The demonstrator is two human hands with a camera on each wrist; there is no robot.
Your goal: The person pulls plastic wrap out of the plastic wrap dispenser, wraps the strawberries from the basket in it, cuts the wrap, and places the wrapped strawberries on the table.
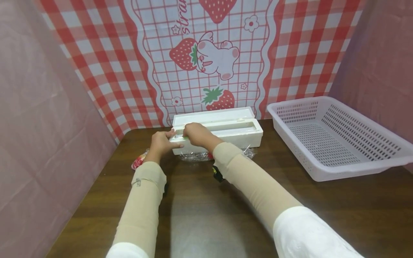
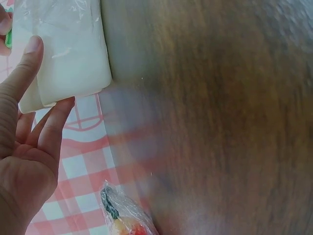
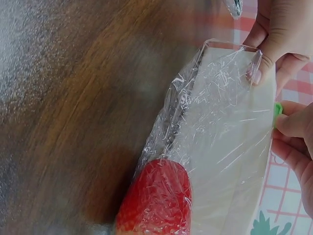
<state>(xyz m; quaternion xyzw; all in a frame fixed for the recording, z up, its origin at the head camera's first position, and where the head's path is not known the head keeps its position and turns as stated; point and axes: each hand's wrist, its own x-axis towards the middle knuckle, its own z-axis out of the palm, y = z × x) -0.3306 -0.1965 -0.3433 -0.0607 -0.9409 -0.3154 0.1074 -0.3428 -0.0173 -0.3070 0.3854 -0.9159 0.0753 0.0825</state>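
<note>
A long white plastic-wrap box (image 1: 238, 139) stands on the table with its lid (image 1: 213, 115) tipped back. My left hand (image 1: 158, 145) grips the box's left end, thumb on the front face. At the rim near that end, my right hand (image 1: 198, 135) pinches a small green tab (image 3: 278, 114); its full shape is hidden by the fingers. Clear film (image 3: 220, 73) drapes over the box's front face. Before the box lies a red rounded thing (image 3: 164, 196) under film, its kind unclear. Left of the box is a film-wrapped red-and-yellow thing (image 2: 131, 225) with a dark green stem.
A white perforated plastic basket (image 1: 316, 171) stands at the right on the brown wooden table (image 1: 200, 215). Behind the box hangs a red-and-white checked cloth (image 1: 297, 53) with strawberry prints. Pinkish cloth walls (image 1: 42, 118) close off both sides.
</note>
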